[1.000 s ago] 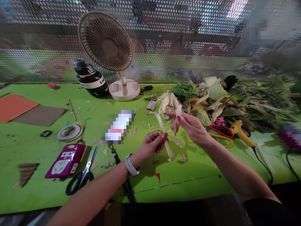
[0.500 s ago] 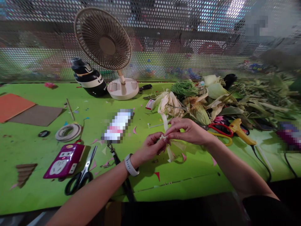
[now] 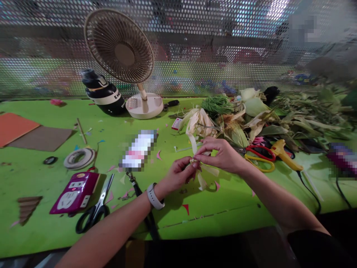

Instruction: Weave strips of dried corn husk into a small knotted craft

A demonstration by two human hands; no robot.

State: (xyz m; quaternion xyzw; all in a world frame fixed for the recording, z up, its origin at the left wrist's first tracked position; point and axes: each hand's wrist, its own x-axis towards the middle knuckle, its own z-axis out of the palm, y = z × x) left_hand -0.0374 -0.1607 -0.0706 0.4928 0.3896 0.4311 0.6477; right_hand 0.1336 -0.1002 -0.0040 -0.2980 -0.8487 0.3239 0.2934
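Before me, my left hand (image 3: 180,173) pinches a small, pale, knotted or braided piece of corn husk between thumb and fingers. My right hand (image 3: 221,154) touches it from the right, thumb and fingertips closed on the same husk. One pale corn husk strip (image 3: 192,141) rises from the fingertips towards the pile behind, and loose husk ends (image 3: 202,181) dangle below. My fingers partly cover the knotted part. Just behind lies a bunch of dried corn husks (image 3: 201,121).
To the right are red-and-yellow-handled scissors (image 3: 260,158), a yellow glue gun (image 3: 287,154) and heaped husks (image 3: 312,111). A phone (image 3: 139,150), black scissors (image 3: 95,208), a purple power strip (image 3: 75,191) and tape (image 3: 79,158) lie left. A fan (image 3: 145,106) and bottle (image 3: 106,98) stand behind.
My right fingertips have shifted slightly at the knotted husk, and the strip above has moved a little left. Both hands stay together. The whole view has shifted slightly.
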